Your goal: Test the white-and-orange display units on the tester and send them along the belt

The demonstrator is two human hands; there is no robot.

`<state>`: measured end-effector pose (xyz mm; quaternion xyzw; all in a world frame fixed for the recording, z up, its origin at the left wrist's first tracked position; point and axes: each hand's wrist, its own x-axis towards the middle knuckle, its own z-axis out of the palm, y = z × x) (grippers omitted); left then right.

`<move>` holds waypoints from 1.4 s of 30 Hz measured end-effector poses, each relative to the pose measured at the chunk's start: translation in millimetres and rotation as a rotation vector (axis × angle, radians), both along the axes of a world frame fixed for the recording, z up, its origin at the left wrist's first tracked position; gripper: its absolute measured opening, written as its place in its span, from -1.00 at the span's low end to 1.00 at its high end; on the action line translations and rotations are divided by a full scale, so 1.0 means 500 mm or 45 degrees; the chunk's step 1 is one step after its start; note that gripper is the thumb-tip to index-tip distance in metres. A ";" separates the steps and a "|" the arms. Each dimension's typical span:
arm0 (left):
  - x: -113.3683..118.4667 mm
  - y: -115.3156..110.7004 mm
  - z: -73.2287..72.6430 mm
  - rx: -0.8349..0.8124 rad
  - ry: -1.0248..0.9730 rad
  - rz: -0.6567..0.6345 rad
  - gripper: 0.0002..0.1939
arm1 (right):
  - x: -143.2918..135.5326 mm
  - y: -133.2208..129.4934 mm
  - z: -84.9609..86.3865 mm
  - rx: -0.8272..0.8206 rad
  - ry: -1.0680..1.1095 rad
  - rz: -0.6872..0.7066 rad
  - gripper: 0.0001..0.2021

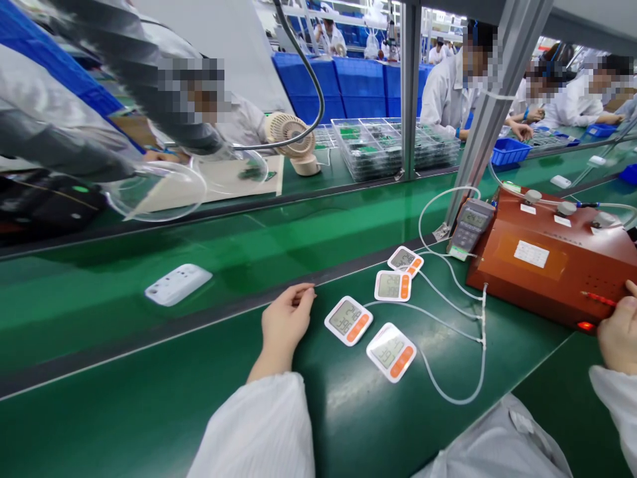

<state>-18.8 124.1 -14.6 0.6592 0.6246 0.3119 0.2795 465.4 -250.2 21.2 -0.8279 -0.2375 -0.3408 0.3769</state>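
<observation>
Green bench [149, 411] – L hand [284, 323] by monitors [348, 320]; R hand [618, 335] at red box [547, 272]

A white device [178, 283] lies on the green conveyor belt [99, 299], a beige fan [290, 136] and stacked trays [383, 146] beyond.

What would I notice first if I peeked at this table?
Probably the four small white and orange monitors with lit screens, lying on the green mat between the hands and joined by thin clear tubes. Next, the big red-brown box on the right, where the right hand rests at its corner. The left hand lies flat beside the monitors.
</observation>
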 end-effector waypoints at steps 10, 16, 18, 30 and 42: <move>0.001 -0.003 0.002 0.011 0.056 -0.016 -0.57 | 0.010 0.003 -0.007 0.044 0.017 -0.005 -0.58; 0.009 -0.020 0.002 0.011 0.087 -0.057 -0.56 | 0.027 -0.004 -0.019 0.021 0.009 0.037 -0.55; 0.017 -0.038 0.005 0.010 0.090 -0.098 -0.55 | 0.042 -0.011 -0.025 -0.006 0.023 0.052 -0.54; 0.092 -0.145 0.048 0.034 -0.023 -0.358 -0.50 | -0.236 0.184 0.050 -0.164 -0.035 1.150 -0.73; 0.147 -0.186 0.028 -0.269 -1.009 -0.286 -0.36 | -0.473 0.482 -0.046 -0.493 0.635 2.147 -0.59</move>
